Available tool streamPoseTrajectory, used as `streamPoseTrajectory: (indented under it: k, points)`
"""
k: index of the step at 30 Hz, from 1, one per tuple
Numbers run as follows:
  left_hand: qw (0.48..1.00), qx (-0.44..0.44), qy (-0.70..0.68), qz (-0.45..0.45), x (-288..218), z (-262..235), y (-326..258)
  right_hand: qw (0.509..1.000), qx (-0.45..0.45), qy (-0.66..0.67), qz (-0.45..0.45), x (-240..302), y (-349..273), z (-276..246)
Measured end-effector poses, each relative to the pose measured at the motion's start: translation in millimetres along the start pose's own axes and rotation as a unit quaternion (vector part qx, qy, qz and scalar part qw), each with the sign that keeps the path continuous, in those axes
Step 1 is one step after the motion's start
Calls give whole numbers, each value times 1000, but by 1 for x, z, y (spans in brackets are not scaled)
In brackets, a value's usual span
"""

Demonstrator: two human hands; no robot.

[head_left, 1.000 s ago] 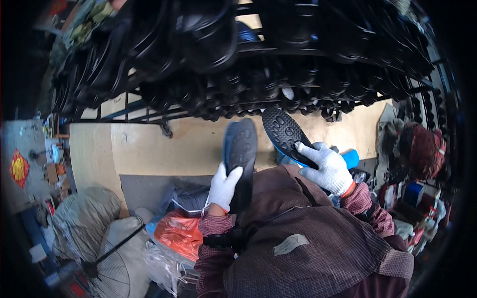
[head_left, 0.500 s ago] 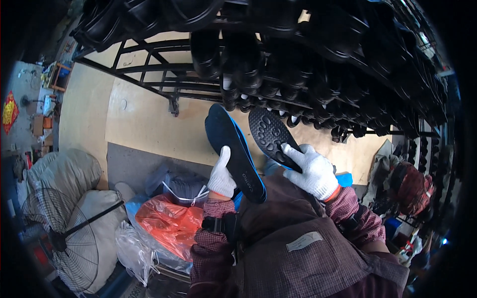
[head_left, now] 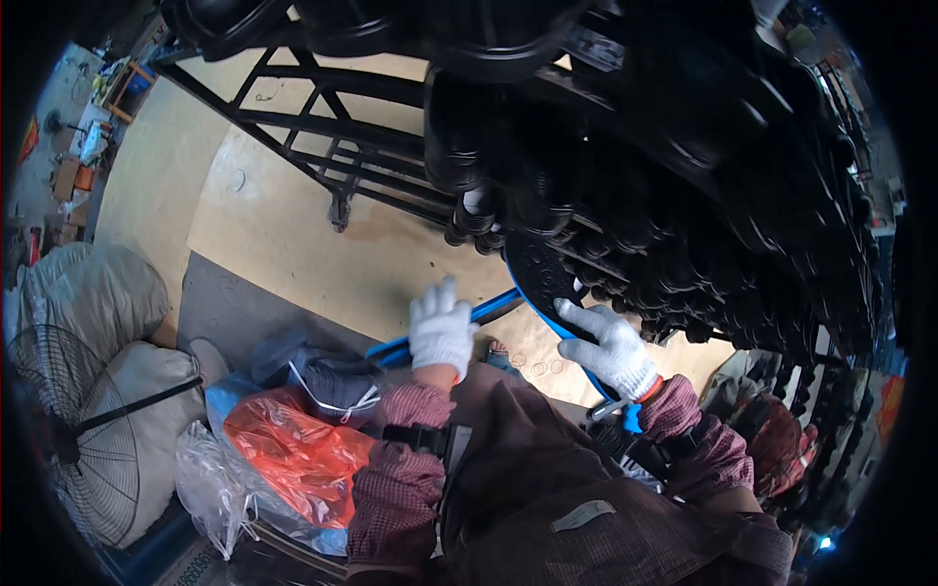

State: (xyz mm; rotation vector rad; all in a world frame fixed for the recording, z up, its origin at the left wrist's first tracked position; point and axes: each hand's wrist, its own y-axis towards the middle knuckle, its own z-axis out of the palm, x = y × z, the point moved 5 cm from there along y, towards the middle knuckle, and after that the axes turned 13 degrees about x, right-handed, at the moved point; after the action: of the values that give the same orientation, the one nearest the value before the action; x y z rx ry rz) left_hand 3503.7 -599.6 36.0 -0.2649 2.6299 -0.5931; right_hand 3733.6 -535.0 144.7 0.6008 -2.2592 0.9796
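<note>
My left hand, in a white knit glove, is wrapped over a blue-edged insole turned nearly edge-on. The insole sticks out on both sides of the glove. Whether there is more than one layer in that grip I cannot tell. To its right, my right hand, gloved alike, pinches a black insole with a blue rim, its toe end pointing up toward the rack. Thumb and forefinger lie across its dark face. The two insoles are apart. Black shoes hang in rows just beyond my right hand.
A black metal rack carries the shoes over a pale board floor. At left stand a wire fan and stuffed sacks. An orange-red plastic bag lies near my left forearm. A reddish bundle sits at right.
My left hand has turned its insole from face-up to nearly edge-on. The right insole has tilted, showing its blue rim. The view has shifted, bringing the shoe rack closer.
</note>
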Motion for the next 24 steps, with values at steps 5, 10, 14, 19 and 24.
streamPoseTrajectory:
  k: [5,10,14,19,24]
  points:
    - [978,-180,97,30,23,21,91,997,48,68,-2,33,74,35]
    - [999,32,15,22,0,17,134,995,-33,-64,62,27,161,29]
    - [990,-79,-3,113,13,32,133,990,-102,-81,63,21,245,34]
    - [985,-33,81,148,28,50,140,836,-127,-533,15,-29,335,68]
    - [967,-65,-158,187,16,36,125,839,-169,-510,86,-47,367,60]
